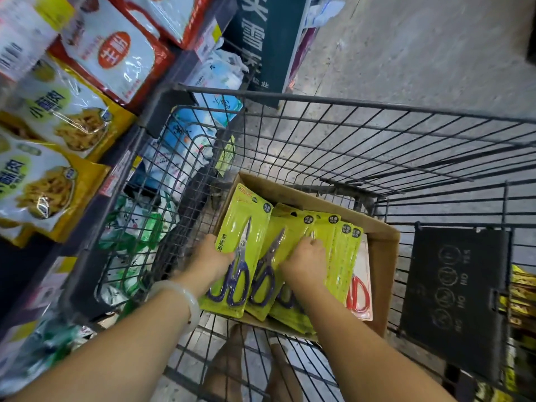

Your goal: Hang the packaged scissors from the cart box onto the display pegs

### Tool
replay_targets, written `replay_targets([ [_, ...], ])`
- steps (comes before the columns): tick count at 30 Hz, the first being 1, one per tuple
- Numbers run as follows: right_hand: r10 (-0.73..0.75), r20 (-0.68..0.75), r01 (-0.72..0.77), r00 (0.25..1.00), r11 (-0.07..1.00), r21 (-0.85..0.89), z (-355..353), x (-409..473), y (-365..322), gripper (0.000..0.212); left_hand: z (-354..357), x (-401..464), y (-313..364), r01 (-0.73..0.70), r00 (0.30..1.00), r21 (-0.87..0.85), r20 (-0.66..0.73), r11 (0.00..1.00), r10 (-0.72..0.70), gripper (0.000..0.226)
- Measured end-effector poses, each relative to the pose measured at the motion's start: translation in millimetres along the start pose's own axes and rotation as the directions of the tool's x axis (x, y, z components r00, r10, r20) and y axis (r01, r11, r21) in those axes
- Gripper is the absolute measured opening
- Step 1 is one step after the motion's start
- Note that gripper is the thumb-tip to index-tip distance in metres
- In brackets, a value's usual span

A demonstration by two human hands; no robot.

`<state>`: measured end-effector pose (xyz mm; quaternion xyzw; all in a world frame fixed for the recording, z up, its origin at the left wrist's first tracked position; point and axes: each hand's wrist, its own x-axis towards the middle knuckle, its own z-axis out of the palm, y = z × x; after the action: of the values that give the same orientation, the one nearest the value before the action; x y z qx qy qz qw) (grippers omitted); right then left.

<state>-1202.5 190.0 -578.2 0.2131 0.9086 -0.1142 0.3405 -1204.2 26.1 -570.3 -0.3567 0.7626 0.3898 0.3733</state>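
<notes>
A cardboard box (383,250) sits in a wire shopping cart (319,134). It holds several green-carded scissor packs with blue handles. My left hand (213,258) grips the left edge of the leftmost scissor pack (242,227), which stands tilted at the box's left side. My right hand (306,258) rests fingers-down on the second scissor pack (285,227) and the stack of packs (342,256) to its right. A red-handled scissor pack (361,294) lies at the box's right. No display pegs are in view.
Shelves of bagged snacks (58,117) and tissue packs (185,140) run along the left of the cart. The cart's dark child-seat flap (452,297) hangs at the right. Grey concrete floor (420,53) stretches ahead. My feet show under the cart.
</notes>
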Motion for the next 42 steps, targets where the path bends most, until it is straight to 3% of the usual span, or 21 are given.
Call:
replay_targets([
  [2,0.015,0.034,-0.019,0.999,0.991,0.134,8.0,-0.6,-10.9,0.062,2.9,-1.0,1.1,-0.005,1.0,0.017,-0.02,1.0,0.005,0.045],
  [5,0.184,0.108,-0.212,0.977,0.885,0.414,16.3,-5.0,-21.5,0.075,5.1,-2.7,1.6,0.006,1.0,0.039,-0.015,0.999,-0.005,0.053],
  [7,0.263,0.106,-0.282,0.959,0.844,0.456,22.3,-8.6,-21.4,0.073,6.1,-2.9,1.0,0.011,1.0,0.027,-0.017,1.0,-0.011,0.054],
  [10,0.289,0.128,-0.316,0.949,0.849,0.424,29.0,-8.0,-14.9,0.058,7.2,-2.4,-0.4,0.008,1.0,0.026,-0.02,1.0,-0.007,0.054],
  [13,0.274,0.158,-0.316,0.949,0.802,0.508,27.7,0.8,-7.4,0.027,7.3,-1.9,-2.3,0.004,1.0,0.004,-0.014,1.0,-0.004,0.054],
  [18,0.144,0.118,-0.186,0.983,0.747,0.639,20.5,-9.8,-7.5,0.031,1.5,-7.1,-3.9,0.009,1.0,-0.111,-0.026,0.994,-0.012,0.056],
  [22,0.069,0.112,-0.13,0.991,0.663,0.737,-0.4,-14.3,12.2,0.045,-15.5,-17.8,-3.8,-0.042,0.993,-0.179,-0.12,0.983,0.02,0.037],
  [24,0.03,0.071,-0.074,0.997,0.642,0.763,-18.3,-12.8,26.0,0.03,-28.4,-21.3,-4.1,-0.048,0.989,-0.25,-0.146,0.967,0.011,0.039],
  [25,0.016,0.042,-0.043,0.999,0.626,0.779,-29.7,-12.7,31.8,0.01,-35.2,-25.8,-3.2,-0.047,0.989,-0.28,-0.149,0.959,0.005,0.039],
  [27,-0.004,-0.012,0.012,1.0,0.621,0.784,-53.5,-13.7,40.7,0.025,-44.9,-31.9,-5.0,-0.055,0.991,-0.328,-0.135,0.943,0.011,0.035],
  [30,-0.046,-0.036,0.057,0.998,0.621,0.782,-87.1,-19.3,46.0,0.028,-52.2,-49.2,-4.7,-0.094,0.992,-0.405,-0.111,0.909,0.053,0.016],
  [34,-0.178,-0.066,0.158,0.982,0.578,0.801,-124.6,-32.0,38.4,0.018,-62.7,-90.0,3.5,-0.179,0.984,-0.511,-0.113,0.84,0.141,0.013],
  [42,-0.44,-0.085,0.314,0.894,0.479,0.819,-153.5,-99.9,-1.2,0.031,-92.8,-188.8,-42.2,-0.359,0.926,-0.683,-0.344,0.636,0.153,0.005],
])
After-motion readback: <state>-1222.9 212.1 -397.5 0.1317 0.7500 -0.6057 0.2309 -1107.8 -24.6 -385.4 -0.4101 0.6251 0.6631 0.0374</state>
